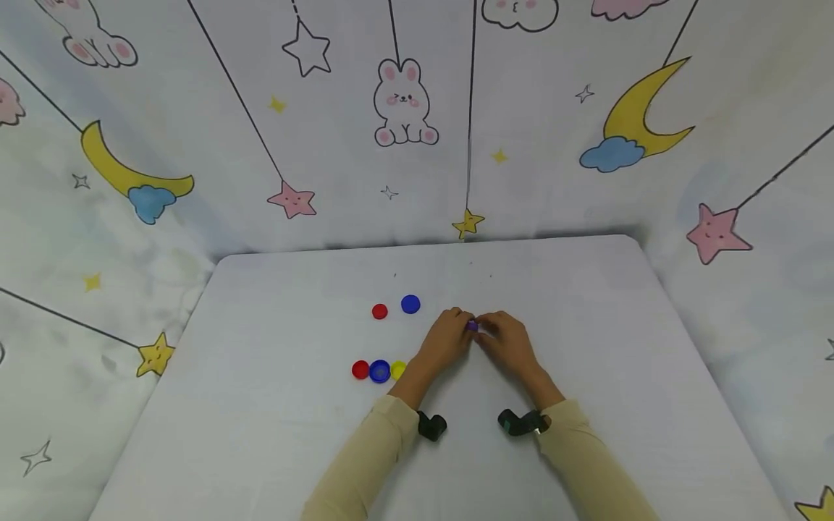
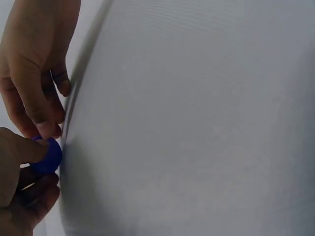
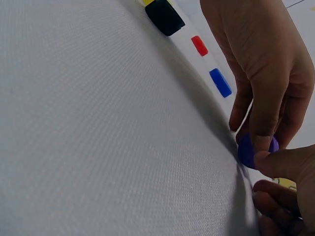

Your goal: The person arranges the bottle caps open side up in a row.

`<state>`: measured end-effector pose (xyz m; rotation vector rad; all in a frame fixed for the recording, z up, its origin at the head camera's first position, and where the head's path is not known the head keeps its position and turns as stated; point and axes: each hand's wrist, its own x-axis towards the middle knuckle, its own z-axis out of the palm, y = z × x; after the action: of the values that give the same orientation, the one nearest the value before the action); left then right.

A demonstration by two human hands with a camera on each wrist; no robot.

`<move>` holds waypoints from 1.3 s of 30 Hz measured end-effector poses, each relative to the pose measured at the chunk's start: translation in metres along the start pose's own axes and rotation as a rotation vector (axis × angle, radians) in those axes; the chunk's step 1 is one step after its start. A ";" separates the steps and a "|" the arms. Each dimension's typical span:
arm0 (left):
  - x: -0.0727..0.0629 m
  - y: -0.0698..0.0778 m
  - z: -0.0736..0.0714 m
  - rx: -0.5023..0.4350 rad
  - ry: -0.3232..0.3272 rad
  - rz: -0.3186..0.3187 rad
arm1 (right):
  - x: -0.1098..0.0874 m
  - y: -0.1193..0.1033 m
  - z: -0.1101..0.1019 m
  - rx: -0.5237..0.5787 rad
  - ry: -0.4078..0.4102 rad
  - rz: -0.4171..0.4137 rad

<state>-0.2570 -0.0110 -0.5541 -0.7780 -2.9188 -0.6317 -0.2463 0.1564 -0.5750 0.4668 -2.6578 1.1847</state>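
A small purple round cap (image 1: 472, 325) is between the fingertips of both hands, low over the white table. The left hand (image 1: 448, 339) holds it from the left, thumb against its face. From the other side the right hand (image 1: 511, 344) pinches it with its thumb and fingers. In the left wrist view the purple cap (image 2: 48, 158) looks bluer and is partly covered by fingers. Both thumbs meet at the purple cap (image 3: 247, 151) in the right wrist view.
A red cap (image 1: 380, 311) and a blue cap (image 1: 410, 304) lie left of the hands. Nearer the front, another red cap (image 1: 360, 370), a rimmed blue cap (image 1: 380, 371) and a yellow cap (image 1: 398, 370) sit in a row; the left forearm partly covers the yellow one.
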 end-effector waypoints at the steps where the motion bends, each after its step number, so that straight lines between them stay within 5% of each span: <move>1: -0.001 -0.001 0.000 -0.013 0.010 0.003 | 0.000 -0.002 0.001 0.013 -0.002 -0.005; 8: -0.008 0.002 -0.014 -0.128 0.049 -0.013 | -0.003 -0.013 -0.004 0.054 0.037 -0.063; 13: -0.008 0.012 -0.023 -0.199 0.144 -0.006 | -0.002 -0.022 -0.016 0.041 0.096 -0.154; 18: -0.011 0.019 -0.029 -0.491 0.229 -0.064 | -0.005 -0.034 -0.028 0.054 0.116 -0.200; 23: -0.021 0.022 -0.046 -0.736 0.167 -0.141 | -0.011 -0.046 -0.034 0.068 0.133 -0.208; 30: -0.047 0.020 -0.070 -0.768 0.038 -0.106 | -0.024 -0.065 -0.043 0.119 0.133 -0.205; 39: -0.086 0.034 -0.095 -0.765 0.093 0.062 | -0.046 -0.100 -0.062 0.208 0.059 -0.270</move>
<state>-0.1701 -0.0627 -0.4679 -0.8364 -2.5145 -1.7587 -0.1643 0.1494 -0.4785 0.7840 -2.3396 1.3679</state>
